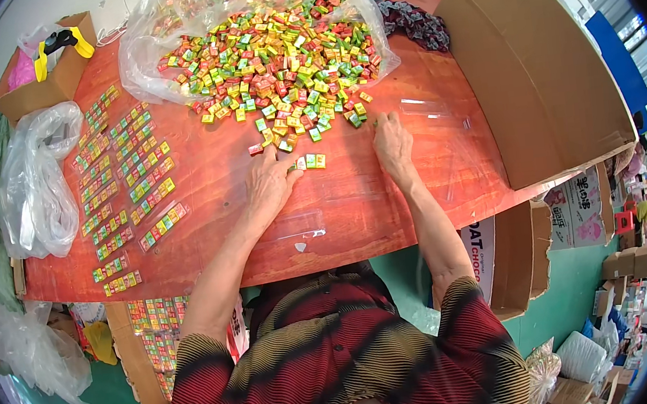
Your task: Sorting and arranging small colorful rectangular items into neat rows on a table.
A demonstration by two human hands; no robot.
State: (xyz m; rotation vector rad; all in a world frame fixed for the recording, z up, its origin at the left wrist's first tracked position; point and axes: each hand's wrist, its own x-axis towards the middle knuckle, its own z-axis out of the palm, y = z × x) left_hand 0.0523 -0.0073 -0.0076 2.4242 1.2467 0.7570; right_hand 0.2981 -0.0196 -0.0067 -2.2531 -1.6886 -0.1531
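Observation:
A heap of small wrapped, box-shaped pieces (277, 65) in red, yellow and green spills out of a large clear plastic bag (143, 59) at the far middle of the table. In front of it lies a short row of such pieces (311, 161). My left hand (266, 183) rests at the row's left end, thumb and fingers apart, the thumb by the nearest piece. Close to its fingertips is a loose red-and-white piece (256, 149). To the right of the heap, my right hand (394, 147) has its fingers drawn together; whatever they pinch is too small to make out.
Filled strips of pieces (153, 196) lie in columns on the left. Clear plastic trays (428, 108) lie at the right and near the front. A tall cardboard box (533, 61) stands along the right edge; a smaller carton (47, 85) and clear bags (41, 176) sit at left.

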